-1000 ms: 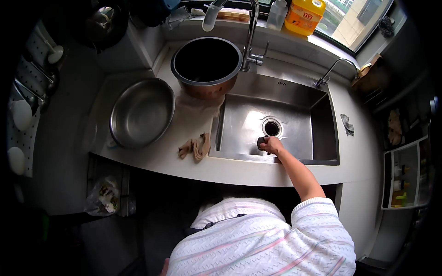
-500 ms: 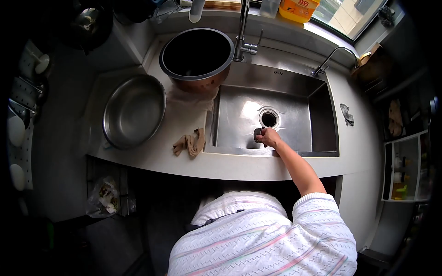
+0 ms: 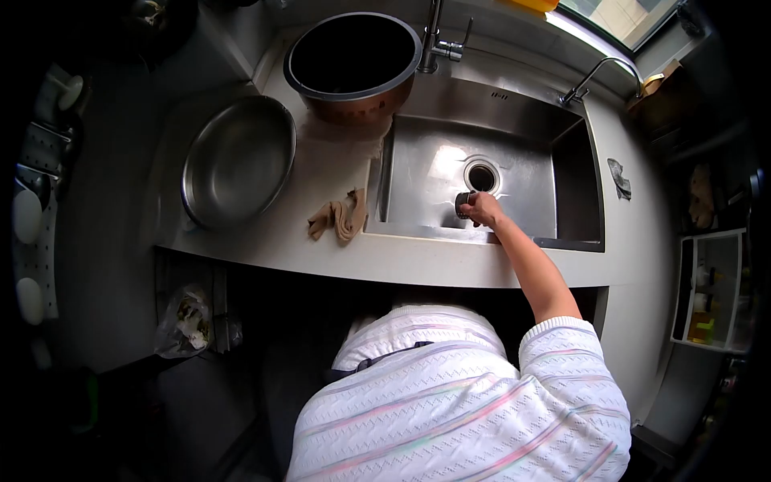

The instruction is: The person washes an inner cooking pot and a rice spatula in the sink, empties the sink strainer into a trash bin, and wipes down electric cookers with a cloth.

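My right hand (image 3: pixel 483 210) is closed around a small dark round strainer-like piece (image 3: pixel 463 205), held over the near part of the steel sink (image 3: pixel 514 153). Just beyond the hand is the open drain hole (image 3: pixel 482 177). Left of the sink a crumpled tan cloth (image 3: pixel 339 218) lies on the counter. Behind the cloth stands a large pot (image 3: pixel 361 108) with a copper-coloured outside and black inside. My left hand is out of view.
A wide steel basin (image 3: pixel 239 165) rests on the counter at the left. The main faucet (image 3: pixel 434 40) rises behind the sink, and a thin curved faucet (image 3: pixel 598 74) is at its back right corner. A grey rag (image 3: pixel 619 178) lies right of the sink.
The camera view has tilted and shifted, so the counter and sink sit higher in the frame. My right hand keeps hold of the dark piece near the drain. Something at the lower left edge has left view.
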The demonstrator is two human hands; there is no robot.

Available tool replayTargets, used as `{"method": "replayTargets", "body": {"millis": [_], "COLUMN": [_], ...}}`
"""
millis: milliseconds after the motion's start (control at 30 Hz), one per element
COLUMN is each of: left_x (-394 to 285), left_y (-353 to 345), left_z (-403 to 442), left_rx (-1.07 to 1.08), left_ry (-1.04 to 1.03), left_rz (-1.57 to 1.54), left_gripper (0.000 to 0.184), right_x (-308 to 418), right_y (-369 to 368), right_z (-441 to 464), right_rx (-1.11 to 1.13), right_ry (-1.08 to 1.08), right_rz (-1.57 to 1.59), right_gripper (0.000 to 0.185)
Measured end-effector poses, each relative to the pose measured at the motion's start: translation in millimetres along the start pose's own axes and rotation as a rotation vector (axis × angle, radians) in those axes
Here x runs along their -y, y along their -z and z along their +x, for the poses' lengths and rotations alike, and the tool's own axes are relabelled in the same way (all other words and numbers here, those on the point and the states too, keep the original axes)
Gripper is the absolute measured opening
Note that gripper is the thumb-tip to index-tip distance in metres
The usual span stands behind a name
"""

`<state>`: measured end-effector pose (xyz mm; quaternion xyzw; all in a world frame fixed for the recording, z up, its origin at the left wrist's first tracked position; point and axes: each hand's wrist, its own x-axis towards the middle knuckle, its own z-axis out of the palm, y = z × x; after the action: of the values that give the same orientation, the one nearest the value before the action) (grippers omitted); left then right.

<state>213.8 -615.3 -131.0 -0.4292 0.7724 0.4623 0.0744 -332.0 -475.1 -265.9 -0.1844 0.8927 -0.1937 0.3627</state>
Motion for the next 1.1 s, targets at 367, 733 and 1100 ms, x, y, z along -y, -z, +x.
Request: {"method": "replayTargets", "body": {"millis": [367, 733, 1100], "left_x": [0.4, -3.9, 13.9], "left_y": [2.8, 0.0, -2.5], "left_z": [-11.0, -16.7, -56.2], "left_rx": [-0.045, -0.059, -0.04], "left_ry": [0.011, 0.029, 0.072], "left_rz": [-0.015, -0.019, -0.037], "left_gripper": [0.014, 0.011, 0.008], "right_x": [-0.2, -11.7, 3.3], "right_y": [0.2, -5.6, 3.1], "right_z": [3.2, 10.7, -3.0], "right_rx": [0.09, 0.065, 0.127], "right_ry": [0.052, 0.069, -0.006], "right_rz": [-0.433, -0.326, -0.277], "right_gripper": [0.031, 0.03, 0.028]}}
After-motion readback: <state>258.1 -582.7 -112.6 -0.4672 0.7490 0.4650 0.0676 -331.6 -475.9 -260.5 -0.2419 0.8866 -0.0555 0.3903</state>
